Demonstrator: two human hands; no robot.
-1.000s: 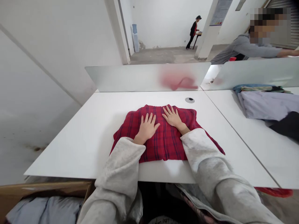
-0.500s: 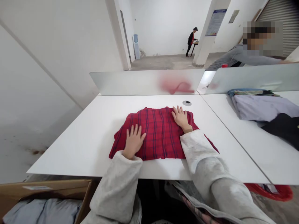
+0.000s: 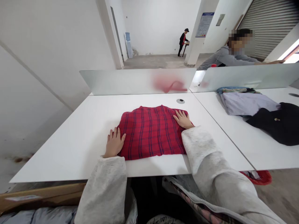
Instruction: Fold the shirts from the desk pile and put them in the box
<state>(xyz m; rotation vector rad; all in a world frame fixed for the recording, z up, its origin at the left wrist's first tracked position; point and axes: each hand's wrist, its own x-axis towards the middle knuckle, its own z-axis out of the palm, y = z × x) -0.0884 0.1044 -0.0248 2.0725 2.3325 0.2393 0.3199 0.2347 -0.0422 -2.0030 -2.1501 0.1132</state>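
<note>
A red plaid cloth garment [image 3: 149, 133] with dark blue lines lies spread on the white table [image 3: 77, 140]; its exact kind does not show. My left hand [image 3: 114, 143] rests at its left edge, fingers stretched out and palm down. On the upper right part of the cloth lies my right hand [image 3: 183, 119], its fingers spread flat. Neither hand grips anything. My right sleeve covers the lower right corner of the cloth.
A frosted divider [image 3: 130, 82] lines the table's back. Folded clothes [image 3: 247, 102] and a black garment [image 3: 277, 121] lie to the right. A cardboard box [image 3: 58, 193] with grey cloth stands lower left, a red basket [image 3: 263, 178] lower right. Two people are beyond the divider.
My left hand has slid left, from on top of the cloth to its left edge. My right hand has moved slightly toward the right edge. The view has turned a little to the right.
</note>
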